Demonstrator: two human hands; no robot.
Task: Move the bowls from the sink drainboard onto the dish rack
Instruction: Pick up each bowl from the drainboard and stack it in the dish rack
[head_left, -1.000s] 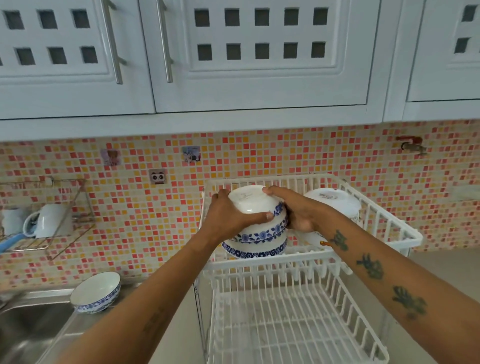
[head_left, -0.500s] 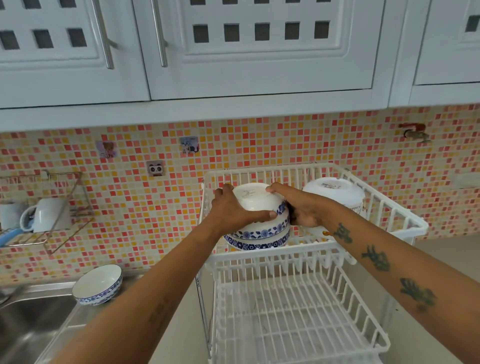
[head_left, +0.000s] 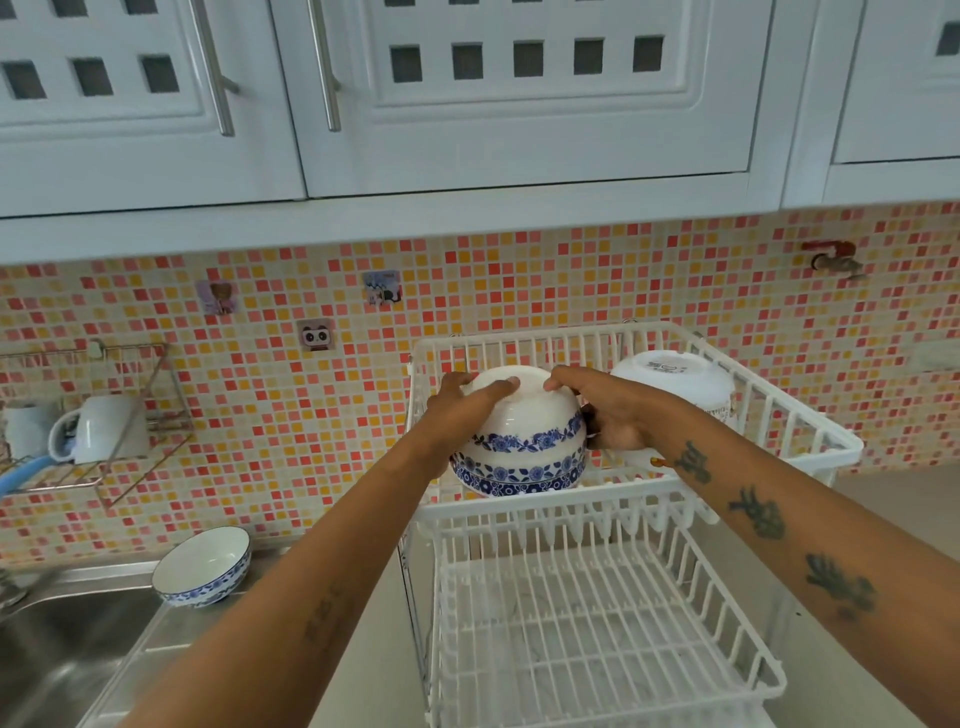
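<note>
Both hands, left and right, clasp an upturned bowl stacked on another bowl in the rack's top tier. Right of them sits a white bowl. Left of the rack, a third bowl stands on the drainboard.

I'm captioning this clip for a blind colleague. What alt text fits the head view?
Both hands, left hand and right hand, hold an upside-down blue-patterned bowl stacked on another on the white dish rack upper tier, beside an inverted white bowl. One more patterned bowl sits upright on the sink drainboard.
</note>
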